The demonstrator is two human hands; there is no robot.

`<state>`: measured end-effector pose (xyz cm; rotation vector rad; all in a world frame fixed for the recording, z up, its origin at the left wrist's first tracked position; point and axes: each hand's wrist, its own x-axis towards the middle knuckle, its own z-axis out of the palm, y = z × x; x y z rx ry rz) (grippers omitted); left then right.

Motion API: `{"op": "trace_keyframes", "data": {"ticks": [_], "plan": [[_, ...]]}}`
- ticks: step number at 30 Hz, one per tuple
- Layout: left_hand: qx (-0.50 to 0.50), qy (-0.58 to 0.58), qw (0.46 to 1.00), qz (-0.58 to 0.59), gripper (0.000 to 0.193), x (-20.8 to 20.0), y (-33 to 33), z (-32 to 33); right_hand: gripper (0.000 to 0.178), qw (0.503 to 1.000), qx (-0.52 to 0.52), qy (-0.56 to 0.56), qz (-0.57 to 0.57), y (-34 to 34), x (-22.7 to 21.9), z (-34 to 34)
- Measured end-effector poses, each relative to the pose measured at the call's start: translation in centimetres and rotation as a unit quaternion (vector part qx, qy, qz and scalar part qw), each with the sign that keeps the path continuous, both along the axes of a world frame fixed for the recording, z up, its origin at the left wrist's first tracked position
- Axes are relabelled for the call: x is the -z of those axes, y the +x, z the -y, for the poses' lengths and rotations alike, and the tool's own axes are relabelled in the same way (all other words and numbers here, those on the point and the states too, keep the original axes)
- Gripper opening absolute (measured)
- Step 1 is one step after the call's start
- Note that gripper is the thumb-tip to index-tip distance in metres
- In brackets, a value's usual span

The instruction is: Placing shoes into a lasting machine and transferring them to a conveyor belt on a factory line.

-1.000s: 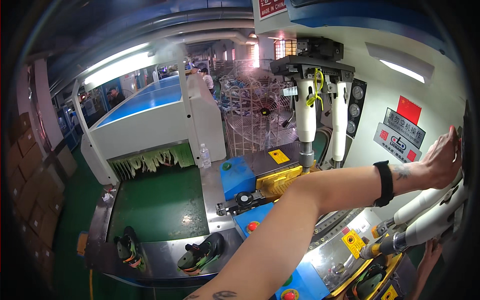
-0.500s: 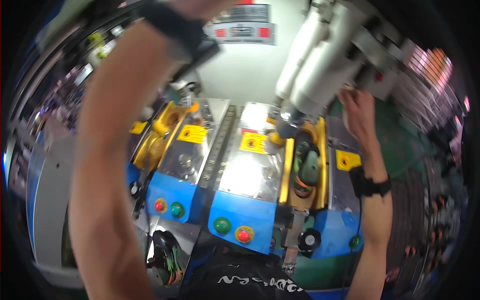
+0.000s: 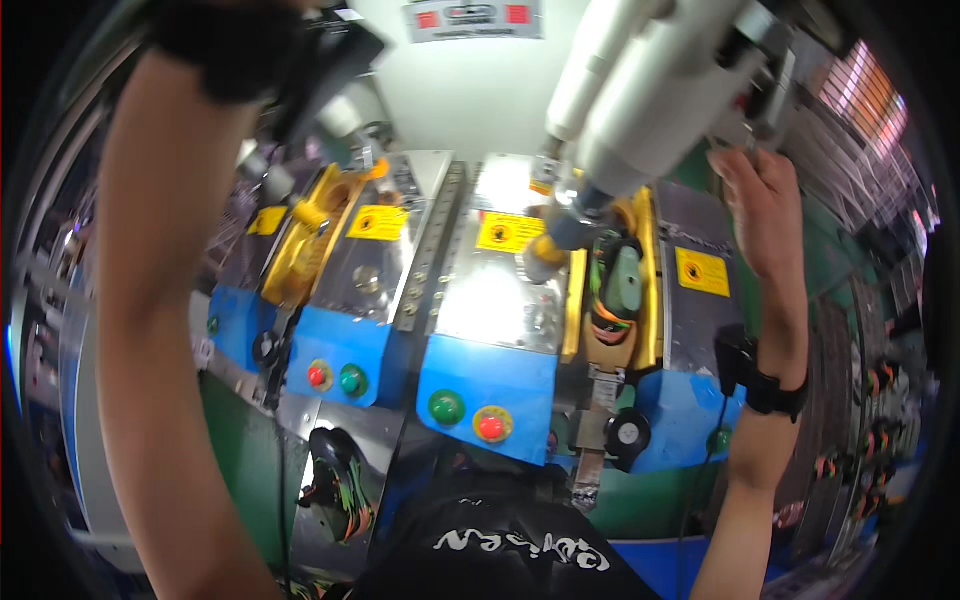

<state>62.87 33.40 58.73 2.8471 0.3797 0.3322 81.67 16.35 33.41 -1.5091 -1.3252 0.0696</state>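
Observation:
My right hand [image 3: 768, 205] is raised beside the white cylindrical machine head [image 3: 660, 100]. Its fingers are curled at the metal part [image 3: 765, 130] on that head's right side; what they hold is hidden. A dark shoe with a green panel and orange patterns [image 3: 615, 285] sits toe toward me between the yellow jaws [image 3: 648, 285] of the right station. My left arm reaches up on the left, with a black wrist strap [image 3: 235, 50] near the top edge; the hand lies past the edge. Another patterned dark shoe [image 3: 340, 480] rests on a metal plate at lower left.
Blue front panels carry green [image 3: 446, 407] and red [image 3: 491, 425] push buttons. Left of centre, yellow jaws [image 3: 300, 255] belong to a second station. A rack with several shoes [image 3: 875, 440] stands at far right. A cable [image 3: 715, 430] hangs from my right wrist.
My left arm has moved left and its hand has left the view. My right hand has shifted right, its fingers still by the machine head. The stations appear higher in the picture.

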Motion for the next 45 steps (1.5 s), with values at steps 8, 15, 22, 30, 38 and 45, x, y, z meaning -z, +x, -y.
{"op": "trace_keyframes", "data": {"ticks": [8, 15, 22, 30, 38, 45], "plan": [[-0.026, 0.002, 0.966, 0.257, 0.015, 26.6, -20.8, 9.4, 0.040, 0.931, 0.202, 0.087, 0.291, -2.4, 3.0, 4.4], [-0.329, -0.415, 0.799, 0.286, 0.018, 44.6, -32.9, 26.3, 0.056, 0.964, -0.087, -0.101, 0.230, -30.1, 14.9, 3.7], [-0.574, -0.394, 0.650, 0.305, 0.014, 47.0, -41.1, 37.0, 0.053, 0.966, -0.093, -0.094, 0.221, -31.6, 14.6, 2.0], [-0.571, -0.422, 0.596, 0.375, 0.014, 49.1, -39.6, 41.0, 0.062, 0.947, -0.027, -0.123, 0.296, -34.6, 21.1, -0.2], [-0.685, -0.345, 0.525, 0.370, 0.015, 48.0, -43.0, 49.0, 0.041, 0.957, -0.177, 0.007, 0.231, -32.5, 28.1, -1.3], [-0.790, -0.121, 0.452, 0.396, 0.035, 50.9, -52.3, 53.8, 0.054, 0.906, -0.358, -0.193, -0.114, -42.8, 37.7, 15.4]]}}
